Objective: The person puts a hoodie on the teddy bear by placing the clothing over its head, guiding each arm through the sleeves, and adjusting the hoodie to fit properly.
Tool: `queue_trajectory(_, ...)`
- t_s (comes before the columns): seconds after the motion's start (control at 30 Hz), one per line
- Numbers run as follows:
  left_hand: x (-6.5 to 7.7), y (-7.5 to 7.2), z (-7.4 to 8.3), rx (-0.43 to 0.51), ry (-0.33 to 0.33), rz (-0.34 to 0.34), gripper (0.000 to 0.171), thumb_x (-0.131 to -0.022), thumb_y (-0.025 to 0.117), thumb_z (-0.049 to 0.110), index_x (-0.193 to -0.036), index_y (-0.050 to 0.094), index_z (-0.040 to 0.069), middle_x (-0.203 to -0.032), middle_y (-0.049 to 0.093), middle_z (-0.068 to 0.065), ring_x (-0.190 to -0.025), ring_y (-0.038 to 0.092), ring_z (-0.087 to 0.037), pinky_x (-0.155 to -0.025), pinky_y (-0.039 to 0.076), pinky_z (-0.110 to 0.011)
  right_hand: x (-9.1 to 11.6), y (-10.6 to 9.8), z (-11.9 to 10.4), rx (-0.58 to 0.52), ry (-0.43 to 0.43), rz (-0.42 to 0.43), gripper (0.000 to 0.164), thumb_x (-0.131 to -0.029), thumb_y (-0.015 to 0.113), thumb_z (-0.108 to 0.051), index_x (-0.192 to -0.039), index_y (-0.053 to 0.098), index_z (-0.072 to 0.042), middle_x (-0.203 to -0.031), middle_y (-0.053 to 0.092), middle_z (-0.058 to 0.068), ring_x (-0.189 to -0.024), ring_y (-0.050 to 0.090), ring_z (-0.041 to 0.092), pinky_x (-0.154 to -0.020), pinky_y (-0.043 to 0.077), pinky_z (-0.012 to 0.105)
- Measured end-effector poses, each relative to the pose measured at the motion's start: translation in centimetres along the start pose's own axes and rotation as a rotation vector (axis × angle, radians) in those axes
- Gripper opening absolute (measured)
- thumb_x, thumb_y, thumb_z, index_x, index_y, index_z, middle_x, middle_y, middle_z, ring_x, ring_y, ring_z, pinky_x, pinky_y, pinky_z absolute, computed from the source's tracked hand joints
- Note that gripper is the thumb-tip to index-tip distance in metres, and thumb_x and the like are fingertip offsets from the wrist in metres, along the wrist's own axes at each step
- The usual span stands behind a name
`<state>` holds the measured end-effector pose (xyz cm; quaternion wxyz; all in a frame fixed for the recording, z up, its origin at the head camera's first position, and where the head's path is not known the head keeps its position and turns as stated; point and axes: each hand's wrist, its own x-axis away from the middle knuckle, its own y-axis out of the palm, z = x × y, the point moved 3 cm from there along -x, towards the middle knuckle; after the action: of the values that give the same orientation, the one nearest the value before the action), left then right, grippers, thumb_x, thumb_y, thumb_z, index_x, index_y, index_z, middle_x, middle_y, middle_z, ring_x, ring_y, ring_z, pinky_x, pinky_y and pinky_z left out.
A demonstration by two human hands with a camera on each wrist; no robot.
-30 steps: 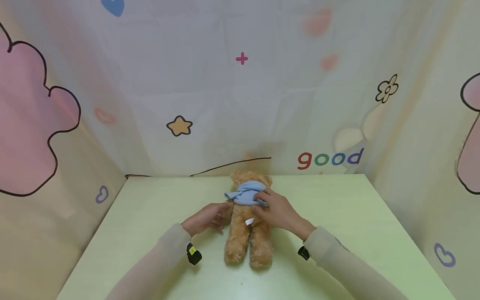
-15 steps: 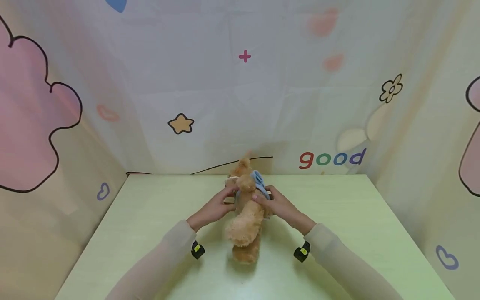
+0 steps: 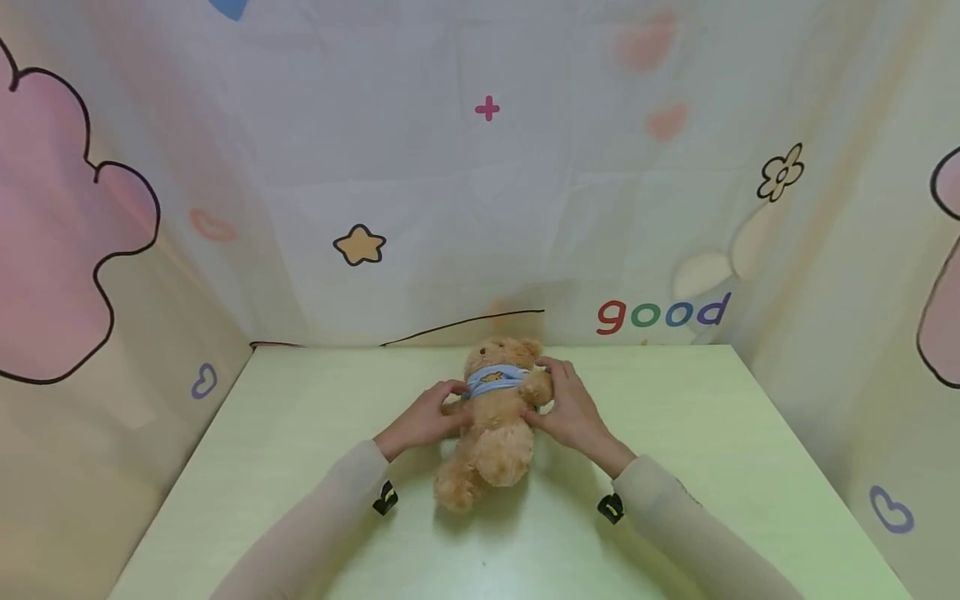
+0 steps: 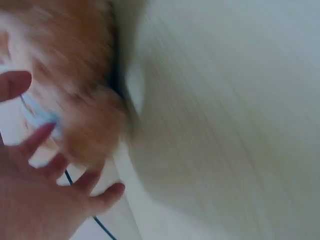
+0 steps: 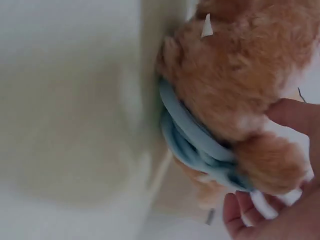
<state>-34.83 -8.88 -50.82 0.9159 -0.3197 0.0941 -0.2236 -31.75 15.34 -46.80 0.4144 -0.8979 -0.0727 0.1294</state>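
A light-brown teddy bear (image 3: 498, 408) lies face up near the back of the table, its head towards the rear wall. A blue shirt (image 3: 495, 379) with a small printed figure is bunched high around its chest. On its left side in the head view, my left hand (image 3: 427, 419) is beside the bear's arm; the left wrist view shows the fingers (image 4: 90, 180) spread and loosely bent. My right hand (image 3: 573, 412) holds the bear's other side, thumb on the belly and fingers around the arm (image 5: 272, 162). A small white tag (image 5: 207, 26) shows in the right wrist view.
The pale green table (image 3: 330, 533) stretches out around the bear. Behind it hangs a cloth backdrop (image 3: 420, 192) with printed shapes and the word "good", and similar cloth walls (image 3: 847, 333) stand at both sides.
The bear lay back up one second ago, was on its side half a second ago, and is now face up. Both hands have shifted around its sides during the turn.
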Motion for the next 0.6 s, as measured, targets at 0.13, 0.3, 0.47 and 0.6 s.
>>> queue_trajectory(0.13,-0.3,0.3,-0.5,-0.037,0.037,-0.03,0.054,-0.089,0.071,0.029,-0.137,0.051,0.014,-0.136,0.055,-0.008,-0.126,0.052,-0.027,-0.102,0.045,-0.048,0.2,-0.9,-0.7,0.241,-0.255,-0.027,0.056,-0.082,0.076,-0.016,-0.134,0.058,-0.012,-0.141,0.051,0.014,-0.13,0.047,0.037,-0.101,0.044,0.056)
queue_trajectory(0.3,-0.7,0.7,-0.1,-0.055,0.09,-0.045,0.052,-0.086,0.076,0.033,-0.13,0.055,0.014,-0.118,0.058,-0.008,-0.093,0.057,-0.019,-0.077,0.05,-0.035,0.0,-1.1,-0.2,0.319,-0.256,-0.173,0.052,-0.086,0.074,-0.016,-0.135,0.056,-0.012,-0.14,0.052,0.015,-0.126,0.051,0.038,-0.101,0.045,0.053)
queue_trajectory(0.47,-0.3,0.4,0.1,0.068,0.028,-0.071,0.035,-0.101,0.053,0.034,-0.134,0.056,0.023,-0.131,0.059,-0.006,-0.103,0.06,-0.02,-0.071,0.05,-0.032,-0.2,-1.3,0.5,0.336,-0.227,-0.201,0.055,-0.083,0.079,-0.02,-0.132,0.058,-0.008,-0.127,0.059,0.014,-0.112,0.059,0.034,-0.094,0.05,0.049)
queue_trajectory(0.6,0.3,-0.1,0.4,0.107,0.0,-0.131,0.043,-0.101,0.051,0.026,-0.144,0.049,0.024,-0.138,0.055,-0.006,-0.109,0.058,-0.022,-0.076,0.05,-0.033,-0.3,-1.4,1.3,0.229,-0.185,-0.243,0.058,-0.085,0.077,-0.018,-0.137,0.055,-0.006,-0.132,0.057,0.017,-0.119,0.058,0.036,-0.098,0.048,0.051)
